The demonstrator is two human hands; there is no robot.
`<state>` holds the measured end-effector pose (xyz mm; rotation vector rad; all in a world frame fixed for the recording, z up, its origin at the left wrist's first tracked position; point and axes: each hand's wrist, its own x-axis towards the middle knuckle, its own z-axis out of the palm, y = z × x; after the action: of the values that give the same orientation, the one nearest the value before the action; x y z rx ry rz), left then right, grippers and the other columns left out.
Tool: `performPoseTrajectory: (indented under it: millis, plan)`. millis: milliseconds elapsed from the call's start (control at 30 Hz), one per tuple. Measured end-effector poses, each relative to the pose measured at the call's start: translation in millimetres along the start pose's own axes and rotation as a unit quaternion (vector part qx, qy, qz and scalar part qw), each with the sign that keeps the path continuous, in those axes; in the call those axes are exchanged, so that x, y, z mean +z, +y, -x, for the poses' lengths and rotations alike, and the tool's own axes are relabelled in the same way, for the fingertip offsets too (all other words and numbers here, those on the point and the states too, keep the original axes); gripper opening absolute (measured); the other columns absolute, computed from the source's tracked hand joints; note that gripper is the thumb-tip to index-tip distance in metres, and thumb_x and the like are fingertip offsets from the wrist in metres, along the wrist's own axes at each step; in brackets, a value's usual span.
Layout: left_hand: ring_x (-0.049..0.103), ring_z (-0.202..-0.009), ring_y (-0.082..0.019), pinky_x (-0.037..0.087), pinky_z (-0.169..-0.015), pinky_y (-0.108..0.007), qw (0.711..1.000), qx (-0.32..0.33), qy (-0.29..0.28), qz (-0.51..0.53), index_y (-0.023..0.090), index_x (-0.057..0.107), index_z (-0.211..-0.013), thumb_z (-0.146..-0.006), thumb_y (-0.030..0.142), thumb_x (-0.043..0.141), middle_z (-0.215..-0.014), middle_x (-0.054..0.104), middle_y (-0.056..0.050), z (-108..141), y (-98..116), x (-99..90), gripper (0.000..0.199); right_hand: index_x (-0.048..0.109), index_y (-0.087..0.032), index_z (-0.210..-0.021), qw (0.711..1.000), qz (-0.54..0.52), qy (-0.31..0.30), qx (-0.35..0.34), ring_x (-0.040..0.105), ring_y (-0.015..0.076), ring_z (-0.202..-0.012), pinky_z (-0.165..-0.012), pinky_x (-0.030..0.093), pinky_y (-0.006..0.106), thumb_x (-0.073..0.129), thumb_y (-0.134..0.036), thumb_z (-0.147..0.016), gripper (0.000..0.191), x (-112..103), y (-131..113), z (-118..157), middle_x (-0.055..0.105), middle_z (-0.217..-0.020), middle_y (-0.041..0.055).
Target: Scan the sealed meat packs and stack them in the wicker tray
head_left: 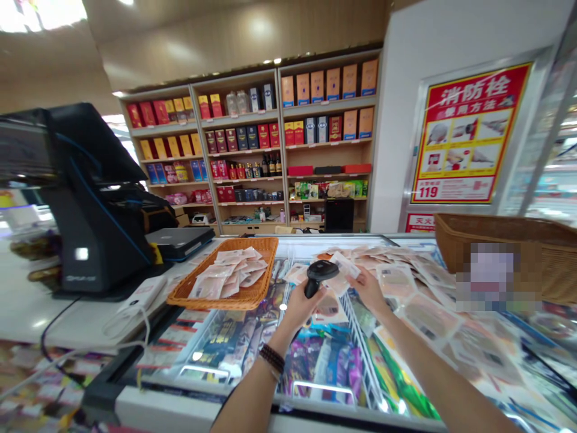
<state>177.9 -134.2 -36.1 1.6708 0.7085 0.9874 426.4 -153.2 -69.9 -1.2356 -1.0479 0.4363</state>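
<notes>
My left hand (303, 302) is closed round the grip of a black handheld barcode scanner (323, 272), with a beaded bracelet on the wrist. Between the fingers of my right hand (367, 287) is the edge of a flat, clear plastic packet (343, 270), just in front of the scanner's head. What is inside that packet is too small to make out. Many similar flat packets (428, 316) lie in a loose spread to the right of my hands. More of them fill an orange wicker basket (265, 288) on the left.
Under my hands is a glass-topped freezer (315, 388) holding colourful wrapped packs. A black checkout terminal (97, 204), a flat scale (180, 239) and a white power strip (143, 294) stand left. A brown basket (554, 252) sits at right. Shelves of boxes (252, 138) line the back wall.
</notes>
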Motion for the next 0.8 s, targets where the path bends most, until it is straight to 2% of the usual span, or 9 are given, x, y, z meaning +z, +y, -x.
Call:
performPoseTrajectory:
  millis: [100, 167, 267, 333, 433, 533, 633, 700, 800]
  plan:
    - [0.046, -0.042, -0.011, 0.046, -0.047, -0.025, 0.999, 0.006, 0.027, 0.017, 0.019, 0.065, -0.091, -0.076, 0.065, 0.083, -0.055, 0.050, 0.007, -3, 4, -7.6, 0.051, 0.071, -0.027, -0.101, 0.999, -0.025, 0.040, 0.023, 0.082, 0.0349, -0.086, -0.074, 0.069, 0.048, 0.087, -0.060, -0.064, 0.052, 1, -2, -4, 0.083, -0.084, 0.0076]
    - [0.046, -0.042, -0.011, 0.047, -0.046, -0.025, 0.998, 0.010, 0.061, 0.020, 0.020, 0.065, -0.092, -0.075, 0.065, 0.084, -0.055, 0.050, 0.008, -6, 9, -19.0, 0.052, 0.070, -0.028, -0.095, 0.995, -0.056, 0.074, 0.042, 0.082, 0.0336, -0.086, -0.075, 0.071, 0.047, 0.087, -0.056, -0.065, 0.044, 5, -1, -11, 0.081, -0.081, 0.0067]
    - [0.048, -0.043, -0.011, 0.050, -0.047, -0.026, 0.993, 0.019, 0.114, 0.016, 0.020, 0.065, -0.095, -0.074, 0.066, 0.084, -0.056, 0.048, 0.008, -9, 22, -46.7, 0.054, 0.066, -0.029, -0.084, 0.986, -0.108, 0.105, 0.078, 0.082, 0.0319, -0.084, -0.073, 0.073, 0.044, 0.087, -0.049, -0.064, 0.035, 20, 0, -28, 0.079, -0.080, 0.0067]
    - [0.049, -0.044, -0.011, 0.051, -0.047, -0.026, 0.988, 0.029, 0.154, 0.007, 0.020, 0.064, -0.094, -0.074, 0.068, 0.083, -0.057, 0.049, 0.008, -7, 34, -71.0, 0.055, 0.062, -0.029, -0.078, 0.982, -0.132, 0.100, 0.090, 0.082, 0.0318, -0.084, -0.074, 0.074, 0.043, 0.087, -0.047, -0.063, 0.034, 40, -4, -42, 0.079, -0.080, 0.0069]
    - [0.049, -0.043, -0.011, 0.050, -0.046, -0.026, 0.977, 0.036, 0.212, -0.010, 0.020, 0.063, -0.094, -0.073, 0.066, 0.082, -0.056, 0.050, 0.008, 3, 52, -112.4, 0.054, 0.058, -0.029, -0.073, 0.982, -0.149, 0.065, 0.094, 0.082, 0.0316, -0.083, -0.077, 0.074, 0.044, 0.089, -0.049, -0.064, 0.038, 88, -16, -59, 0.077, -0.078, 0.0061]
    - [0.050, -0.043, -0.012, 0.046, -0.046, -0.024, 0.965, 0.033, 0.257, -0.041, 0.020, 0.064, -0.090, -0.076, 0.065, 0.080, -0.052, 0.050, 0.007, 19, 64, -154.5, 0.050, 0.058, -0.028, -0.075, 0.983, -0.161, 0.007, 0.091, 0.082, 0.0304, -0.083, -0.081, 0.074, 0.044, 0.090, -0.044, -0.066, 0.036, 148, -33, -66, 0.076, -0.080, 0.0063]
    - [0.052, -0.044, -0.013, 0.042, -0.045, -0.023, 0.942, 0.029, 0.323, -0.091, 0.021, 0.062, -0.082, -0.076, 0.065, 0.080, -0.051, 0.052, 0.005, 36, 67, -192.1, 0.048, 0.062, -0.028, -0.080, 0.981, -0.169, -0.055, 0.079, 0.082, 0.0301, -0.085, -0.078, 0.074, 0.043, 0.086, -0.036, -0.070, 0.028, 212, -50, -64, 0.076, -0.080, 0.0062]
    - [0.053, -0.044, -0.013, 0.043, -0.046, -0.023, 0.924, 0.025, 0.364, -0.110, 0.021, 0.062, -0.081, -0.075, 0.067, 0.081, -0.050, 0.053, 0.005, 48, 65, -213.0, 0.050, 0.065, -0.027, -0.084, 0.977, -0.177, -0.070, 0.092, 0.081, 0.0288, -0.084, -0.077, 0.073, 0.042, 0.085, -0.033, -0.070, 0.025, 252, -61, -60, 0.077, -0.080, 0.0057]
    - [0.053, -0.045, -0.015, 0.044, -0.046, -0.024, 0.908, 0.026, 0.400, -0.126, 0.020, 0.064, -0.083, -0.072, 0.070, 0.081, -0.051, 0.054, 0.005, 65, 61, -238.0, 0.054, 0.070, -0.025, -0.090, 0.975, -0.169, -0.105, 0.098, 0.080, 0.0271, -0.077, -0.073, 0.072, 0.042, 0.084, -0.031, -0.071, 0.025, 301, -75, -51, 0.078, -0.081, 0.0062]
